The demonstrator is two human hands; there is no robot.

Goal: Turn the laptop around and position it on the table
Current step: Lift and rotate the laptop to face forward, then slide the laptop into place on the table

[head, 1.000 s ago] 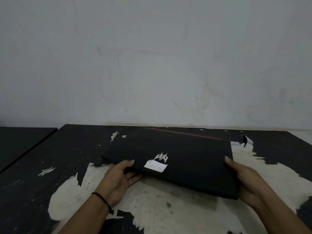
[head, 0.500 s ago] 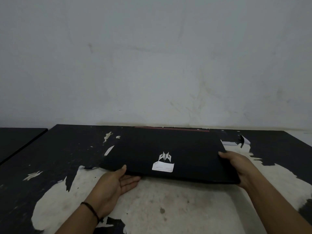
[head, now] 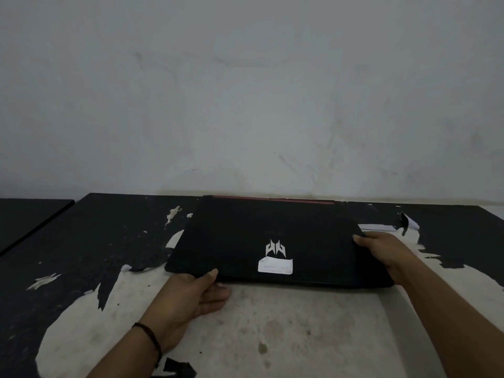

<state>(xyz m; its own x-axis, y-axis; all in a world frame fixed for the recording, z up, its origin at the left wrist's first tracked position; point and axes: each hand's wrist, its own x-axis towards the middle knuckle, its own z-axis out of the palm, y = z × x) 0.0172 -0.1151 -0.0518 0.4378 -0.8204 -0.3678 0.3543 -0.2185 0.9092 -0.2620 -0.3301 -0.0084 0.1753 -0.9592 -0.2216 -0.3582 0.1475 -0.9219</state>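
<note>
Both hands grasp the closed laptop (head: 272,236): left hand (head: 191,293) at its near-left corner, right hand (head: 381,249) on its right edge; its long axis runs left-right.

So the wall (head: 245,105) sits right behind the laptop (head: 267,236), basically no gap at its far edge for my fingers. Near side is wide open, bare worn table (head: 300,336) between my wrists. My left hand (head: 191,293) hooks the near left corner, right hand (head: 381,248) on the right edge. Left of the laptop there's open tabletop, and far right only a curled flap of peeling surface (head: 406,222).
</note>
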